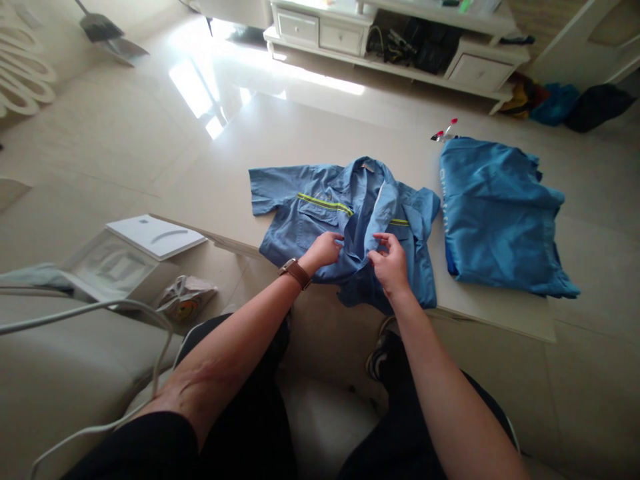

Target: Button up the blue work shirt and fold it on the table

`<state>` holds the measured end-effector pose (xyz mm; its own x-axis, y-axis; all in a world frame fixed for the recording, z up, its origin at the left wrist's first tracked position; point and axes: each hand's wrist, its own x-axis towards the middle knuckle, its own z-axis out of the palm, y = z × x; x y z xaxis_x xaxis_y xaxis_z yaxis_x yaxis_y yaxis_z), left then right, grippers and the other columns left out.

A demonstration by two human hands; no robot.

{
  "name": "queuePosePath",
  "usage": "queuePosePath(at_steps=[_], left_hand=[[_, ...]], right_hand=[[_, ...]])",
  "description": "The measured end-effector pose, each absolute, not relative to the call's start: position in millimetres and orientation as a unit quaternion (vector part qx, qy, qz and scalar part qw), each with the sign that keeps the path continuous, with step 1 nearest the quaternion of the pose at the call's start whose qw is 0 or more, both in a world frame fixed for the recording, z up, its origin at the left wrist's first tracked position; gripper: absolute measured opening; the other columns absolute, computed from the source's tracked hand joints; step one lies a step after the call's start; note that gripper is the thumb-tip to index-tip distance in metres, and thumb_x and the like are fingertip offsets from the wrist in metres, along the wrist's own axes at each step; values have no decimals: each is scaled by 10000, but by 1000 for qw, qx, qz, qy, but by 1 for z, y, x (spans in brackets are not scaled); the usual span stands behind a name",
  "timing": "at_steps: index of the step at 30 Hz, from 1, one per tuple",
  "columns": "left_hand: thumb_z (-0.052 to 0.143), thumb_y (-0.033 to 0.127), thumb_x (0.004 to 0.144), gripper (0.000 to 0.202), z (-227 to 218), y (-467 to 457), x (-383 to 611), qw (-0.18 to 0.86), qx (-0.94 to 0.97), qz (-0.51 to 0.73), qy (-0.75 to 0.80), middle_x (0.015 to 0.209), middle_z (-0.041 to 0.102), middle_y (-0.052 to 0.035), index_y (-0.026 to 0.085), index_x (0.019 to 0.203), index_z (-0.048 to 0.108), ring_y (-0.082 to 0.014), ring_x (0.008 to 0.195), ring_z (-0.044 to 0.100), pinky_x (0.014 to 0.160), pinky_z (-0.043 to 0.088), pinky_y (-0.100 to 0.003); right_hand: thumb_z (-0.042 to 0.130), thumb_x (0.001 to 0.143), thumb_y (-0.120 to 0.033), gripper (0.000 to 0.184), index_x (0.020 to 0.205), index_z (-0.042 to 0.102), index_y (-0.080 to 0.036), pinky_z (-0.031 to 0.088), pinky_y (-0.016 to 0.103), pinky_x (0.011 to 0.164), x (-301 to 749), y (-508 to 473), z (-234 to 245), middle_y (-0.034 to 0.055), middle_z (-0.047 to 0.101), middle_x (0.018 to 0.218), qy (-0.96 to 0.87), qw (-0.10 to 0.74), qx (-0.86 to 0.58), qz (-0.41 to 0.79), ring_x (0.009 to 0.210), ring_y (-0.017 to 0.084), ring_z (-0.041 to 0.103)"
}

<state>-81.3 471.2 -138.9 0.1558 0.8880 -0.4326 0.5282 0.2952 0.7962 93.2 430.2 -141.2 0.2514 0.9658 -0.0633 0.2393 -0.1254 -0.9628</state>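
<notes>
A blue short-sleeved shirt (285, 230) with yellow-green stripes across the chest lies front up on the low table (240, 143). Its collar points away from me and its front is partly open, while the lower hem hangs over the near edge. My left hand (326, 249), with a brown-strapped watch at the wrist, pinches the front edge on the left. On the other side of the opening, my right hand (390, 263) grips the opposite front edge between thumb and fingers. A folded stack of blue cloth (500, 213) rests to the right of the shirt.
Small red-tipped items (445, 131) lie behind the folded cloth. A white box (155, 237) and a plastic bag (187, 297) are at the left below the table edge. A pale cable (125, 303) loops near my left arm. A white cabinet (320, 33) stands beyond.
</notes>
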Motion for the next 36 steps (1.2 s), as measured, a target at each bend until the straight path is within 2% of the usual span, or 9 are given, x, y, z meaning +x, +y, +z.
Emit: queuePosePath(at_steps=[3, 7, 12, 17, 23, 29, 33, 36], left_hand=[[635, 111, 904, 228, -136, 470, -76, 495, 566, 218, 621, 685, 632, 14, 115, 1112, 729, -102, 509, 580, 555, 456, -216], [721, 154, 870, 51, -136, 468, -72, 482, 560, 263, 620, 728, 646, 21, 154, 911, 691, -95, 505, 576, 550, 438, -225], [720, 224, 891, 114, -143, 470, -70, 523, 547, 284, 589, 714, 661, 19, 172, 861, 624, -119, 528, 619, 577, 449, -237], [641, 157, 907, 120, -135, 476, -76, 520, 529, 294, 602, 702, 661, 0, 178, 804, 582, -135, 591, 655, 601, 444, -233], [612, 161, 881, 68, -117, 470, -84, 244, 635, 295, 671, 867, 716, -77, 200, 827, 625, -221, 870, 671, 828, 472, -314], [667, 164, 838, 48, -117, 465, -76, 307, 674, 273, 613, 846, 726, -51, 200, 811, 683, -192, 809, 646, 776, 461, -286], [658, 167, 886, 61, -116, 464, -76, 321, 713, 275, 559, 859, 718, -44, 201, 856, 700, -185, 826, 634, 830, 465, -282], [637, 154, 907, 90, -113, 462, -75, 326, 748, 265, 514, 890, 716, -52, 208, 868, 697, -197, 880, 631, 887, 457, -286]], right_hand=[[661, 686, -369, 425, 1077, 649, -202, 434, 263, 543, 94, 429, -141, 48, 678, 1057, -482, 464, -635, 386, 570, 105, 498], [692, 750, -436, 372, 1037, 673, -200, 465, 289, 596, 95, 429, -140, 52, 700, 1011, -501, 464, -629, 371, 610, 136, 538], [699, 788, -424, 262, 930, 674, -205, 498, 320, 726, 95, 429, -137, 36, 696, 883, -519, 478, -619, 345, 737, 184, 611], [699, 744, -368, 200, 852, 643, -210, 475, 317, 683, 93, 428, -135, 5, 639, 780, -508, 491, -621, 340, 675, 176, 581], [688, 710, -345, 292, 961, 632, -207, 438, 280, 608, 91, 428, -134, 19, 650, 929, -494, 491, -638, 329, 615, 128, 524], [687, 723, -349, 339, 1025, 603, -219, 451, 278, 585, 85, 426, -132, 41, 652, 1013, -505, 492, -630, 325, 616, 128, 529], [657, 771, -360, 303, 1040, 603, -232, 524, 305, 716, 82, 423, -128, 66, 667, 1047, -535, 484, -625, 298, 847, 202, 627], [612, 822, -363, 260, 1047, 608, -233, 551, 330, 796, 81, 422, -127, 80, 680, 1067, -550, 480, -617, 293, 975, 236, 648]])
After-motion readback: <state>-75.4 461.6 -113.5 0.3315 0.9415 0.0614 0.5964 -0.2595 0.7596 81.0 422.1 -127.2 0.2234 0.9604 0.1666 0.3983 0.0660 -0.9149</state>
